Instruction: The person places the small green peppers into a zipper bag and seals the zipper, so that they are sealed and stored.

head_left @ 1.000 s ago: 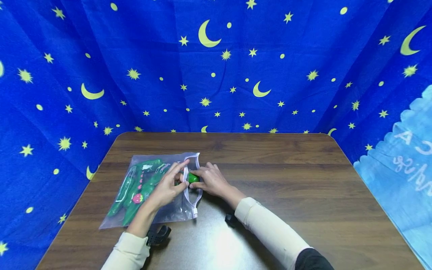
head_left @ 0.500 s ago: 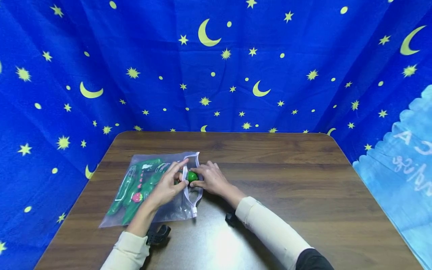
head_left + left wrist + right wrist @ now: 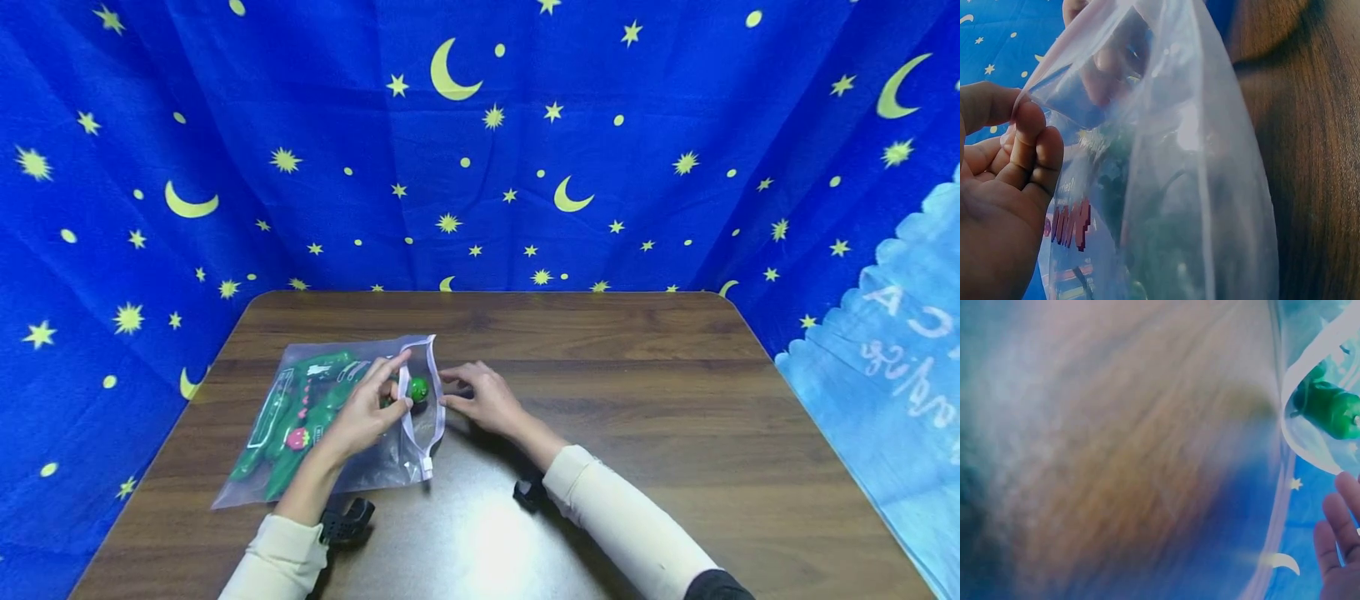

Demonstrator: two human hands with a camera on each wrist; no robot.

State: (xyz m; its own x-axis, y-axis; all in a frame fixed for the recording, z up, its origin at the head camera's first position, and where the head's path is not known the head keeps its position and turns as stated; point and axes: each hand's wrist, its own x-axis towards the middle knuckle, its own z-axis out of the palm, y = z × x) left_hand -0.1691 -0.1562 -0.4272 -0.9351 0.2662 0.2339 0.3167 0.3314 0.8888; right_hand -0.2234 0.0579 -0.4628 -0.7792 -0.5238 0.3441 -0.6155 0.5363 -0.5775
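A clear zip bag (image 3: 375,473) lies on the table with its pale-rimmed mouth spread toward the right. Thumb and fingers of my left hand (image 3: 365,419) pinch the upper rim of that mouth, seen close in the left wrist view. Just inside the opening sits a glossy green, rounded piece (image 3: 418,389), which looks like a long green vegetable (image 3: 1333,411) in the right wrist view. My right hand (image 3: 489,402) is right of the mouth, fingers extended and apart from the green piece; whether its fingertips touch the rim I cannot tell. Several long green things show through the plastic.
The brown wooden table (image 3: 637,400) extends to the right of the bag. A blue curtain (image 3: 337,108) with yellow moons and stars hangs behind it. A pale blue cloth (image 3: 900,350) with lettering hangs at the right. A black device (image 3: 347,522) is strapped at the left wrist.
My right hand has let go of the green piece and drawn back to the right, out of the bag's mouth. The left hand keeps its pinch on the rim.
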